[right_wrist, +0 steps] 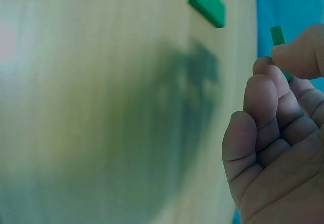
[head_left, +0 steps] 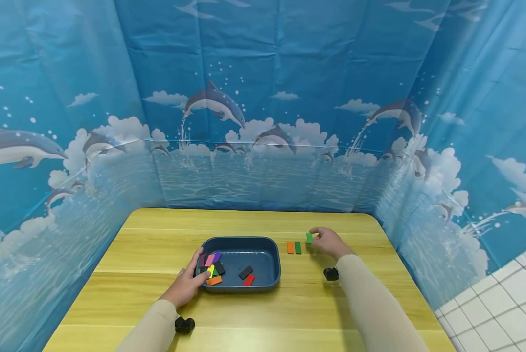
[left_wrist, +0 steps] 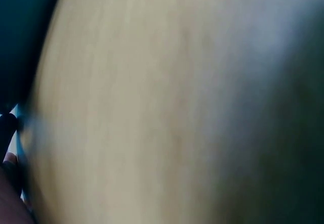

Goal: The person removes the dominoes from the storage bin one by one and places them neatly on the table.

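The right hand (head_left: 329, 243) pinched a light green block (head_left: 309, 238), thin and rectangular, between thumb and fingertips. Beyond that hand lay the far edge of the table (head_left: 298, 313); to its right, a strip of wood ran to the side edge. Just to its left, an orange block (head_left: 290, 248) and a dark green block (head_left: 298, 248) lay side by side. Farther left stood the blue tray (head_left: 263, 261), with the left hand (head_left: 187, 285) spread, unclenched, at its left end by mixed-colour blocks (head_left: 210, 260).

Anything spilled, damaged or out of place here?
Nothing stands out: loose blocks lie jumbled inside the tray; the orange block and dark green block sit side by side on the table. No spill or damage shows.
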`<act>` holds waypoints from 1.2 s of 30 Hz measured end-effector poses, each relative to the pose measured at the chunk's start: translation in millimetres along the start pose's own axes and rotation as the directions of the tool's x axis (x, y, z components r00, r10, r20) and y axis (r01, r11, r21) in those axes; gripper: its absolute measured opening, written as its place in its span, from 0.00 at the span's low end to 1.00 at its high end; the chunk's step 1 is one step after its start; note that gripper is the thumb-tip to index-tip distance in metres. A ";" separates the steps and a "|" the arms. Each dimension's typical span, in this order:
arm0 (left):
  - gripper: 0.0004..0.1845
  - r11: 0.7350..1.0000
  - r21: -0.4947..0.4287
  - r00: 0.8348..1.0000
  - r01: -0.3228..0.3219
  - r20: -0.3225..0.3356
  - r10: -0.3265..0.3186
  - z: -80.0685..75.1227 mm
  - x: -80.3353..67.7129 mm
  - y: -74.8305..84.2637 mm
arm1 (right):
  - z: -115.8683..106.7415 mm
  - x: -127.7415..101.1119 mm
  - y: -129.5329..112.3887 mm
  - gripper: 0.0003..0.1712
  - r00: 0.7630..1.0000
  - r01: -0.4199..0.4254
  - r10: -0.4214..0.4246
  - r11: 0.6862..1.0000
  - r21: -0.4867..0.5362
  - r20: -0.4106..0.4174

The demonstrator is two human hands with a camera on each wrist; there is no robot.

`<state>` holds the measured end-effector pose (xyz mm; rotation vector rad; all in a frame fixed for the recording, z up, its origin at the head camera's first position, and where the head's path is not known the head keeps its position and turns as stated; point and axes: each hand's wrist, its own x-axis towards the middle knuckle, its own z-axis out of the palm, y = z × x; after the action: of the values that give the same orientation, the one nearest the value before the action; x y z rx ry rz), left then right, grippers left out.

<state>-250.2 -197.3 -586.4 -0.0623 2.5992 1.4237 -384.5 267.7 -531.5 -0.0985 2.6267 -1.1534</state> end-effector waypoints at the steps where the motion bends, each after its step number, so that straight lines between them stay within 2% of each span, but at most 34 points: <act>1: 0.43 1.000 0.001 1.000 0.001 0.001 -0.001 -0.3 0.6 -0.7 | 1.9 0.1 2.8 0.31 1.000 -0.010 0.010 1.000 -0.001 -0.001; 7: 0.42 1.000 -0.003 1.000 0.001 0.004 -0.001 -0.7 1.1 2.3 | 12.2 -1.3 15.4 0.33 0.999 -0.029 0.029 1.000 0.006 0.016; 13: 0.42 1.000 0.001 1.000 0.000 -0.002 0.000 -0.9 -3.3 5.2 | 19.8 -1.2 23.8 0.32 1.000 -0.009 0.009 0.999 -0.033 0.009; 20: 0.42 1.000 0.016 1.000 -0.004 -0.015 0.004 -0.7 -4.9 7.0 | 23.2 -2.5 22.1 0.33 1.000 -0.013 0.013 1.000 -0.027 0.021; 27: 0.42 1.000 0.015 1.000 0.018 -0.019 -0.017 1.9 -2.2 4.3 | 26.1 -4.0 22.6 0.33 1.000 -0.011 0.011 1.000 -0.027 0.007; 36: 0.42 1.000 0.003 1.000 0.005 -0.008 -0.005 2.9 -0.6 4.0 | 27.6 -0.4 24.1 0.31 1.000 -0.017 0.017 0.999 -0.051 0.005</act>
<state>-249.7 -192.8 -584.5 -0.0746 2.6055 1.4212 -375.5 264.5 -566.9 -0.0890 2.6473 -1.0800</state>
